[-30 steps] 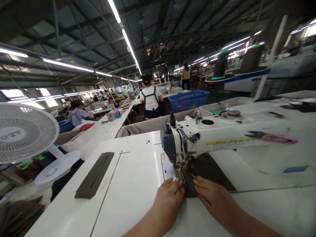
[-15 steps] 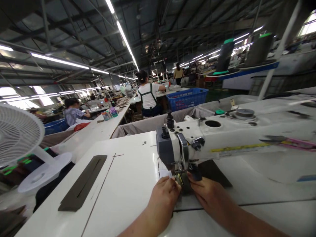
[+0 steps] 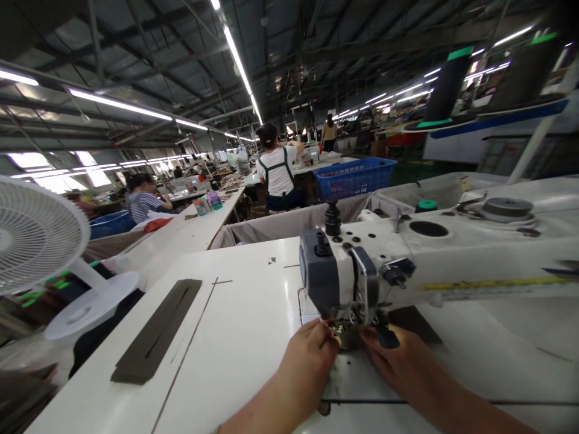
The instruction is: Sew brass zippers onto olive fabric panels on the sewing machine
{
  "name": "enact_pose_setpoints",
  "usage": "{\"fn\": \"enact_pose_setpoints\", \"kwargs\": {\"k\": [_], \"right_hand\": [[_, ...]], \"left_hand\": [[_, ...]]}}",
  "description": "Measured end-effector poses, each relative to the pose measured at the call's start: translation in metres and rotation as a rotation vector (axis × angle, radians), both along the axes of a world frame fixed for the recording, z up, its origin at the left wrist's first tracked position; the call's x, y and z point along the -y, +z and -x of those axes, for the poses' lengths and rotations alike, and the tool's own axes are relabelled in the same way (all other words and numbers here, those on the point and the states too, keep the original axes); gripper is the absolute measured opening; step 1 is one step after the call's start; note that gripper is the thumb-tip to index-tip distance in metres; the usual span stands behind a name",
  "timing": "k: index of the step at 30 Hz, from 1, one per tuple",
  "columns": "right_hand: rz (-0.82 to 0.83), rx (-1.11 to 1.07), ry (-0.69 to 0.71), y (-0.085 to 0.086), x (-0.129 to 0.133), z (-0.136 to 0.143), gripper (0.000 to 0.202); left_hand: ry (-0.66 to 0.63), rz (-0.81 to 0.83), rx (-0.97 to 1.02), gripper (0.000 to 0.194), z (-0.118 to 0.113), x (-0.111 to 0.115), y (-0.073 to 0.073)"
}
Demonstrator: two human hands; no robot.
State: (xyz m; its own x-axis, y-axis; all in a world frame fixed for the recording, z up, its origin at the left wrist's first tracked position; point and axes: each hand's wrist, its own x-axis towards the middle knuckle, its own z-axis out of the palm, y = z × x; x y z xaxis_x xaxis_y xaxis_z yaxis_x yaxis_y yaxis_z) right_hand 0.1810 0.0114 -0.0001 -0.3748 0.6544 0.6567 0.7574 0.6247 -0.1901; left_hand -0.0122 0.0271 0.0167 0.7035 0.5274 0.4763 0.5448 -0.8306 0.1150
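Observation:
Both hands are at the needle area of a white and grey sewing machine (image 3: 319, 274). My left hand (image 3: 310, 357) is closed, its fingertips pinched at the left of the presser foot, on the edge of a dark olive fabric piece (image 3: 348, 339). On the other side, my right hand (image 3: 402, 357) has its fingers pressed together on the same dark fabric, partly hidden behind a black machine part (image 3: 387, 336). More dark fabric (image 3: 417, 323) shows flat on the bed beyond the right hand. The fingertips are partly hidden by the machine head.
Left on the white table (image 3: 244, 337) lies a stack of dark fabric strips (image 3: 158, 331) with a slit line. A white fan (image 3: 40, 235) stands at the far left. Thread cones (image 3: 446, 87) rise at the right. Beyond are a blue basket (image 3: 355, 179) and seated people (image 3: 277, 169).
The view has swung left, so the machine appears farther right. Less fabric shows in the gap between my hands, its near edge now closer to the presser foot. Both hands stay at the foot.

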Motion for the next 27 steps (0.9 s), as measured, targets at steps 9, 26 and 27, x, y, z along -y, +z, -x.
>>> {"fn": "enact_pose_setpoints", "kwargs": {"k": [9, 26, 27], "right_hand": [[0.046, 0.003, 0.005, -0.004, -0.003, 0.0, 0.03], [0.02, 0.003, -0.027, -0.019, -0.007, -0.001, 0.027], [0.006, 0.005, -0.031, -0.02, -0.007, -0.001, 0.027]], "left_hand": [[-0.017, 0.079, 0.017, 0.009, 0.003, -0.001, 0.002], [0.032, -0.015, 0.123, 0.009, 0.001, -0.006, -0.012], [0.032, -0.022, 0.132, 0.009, 0.0, -0.007, -0.013]]}}
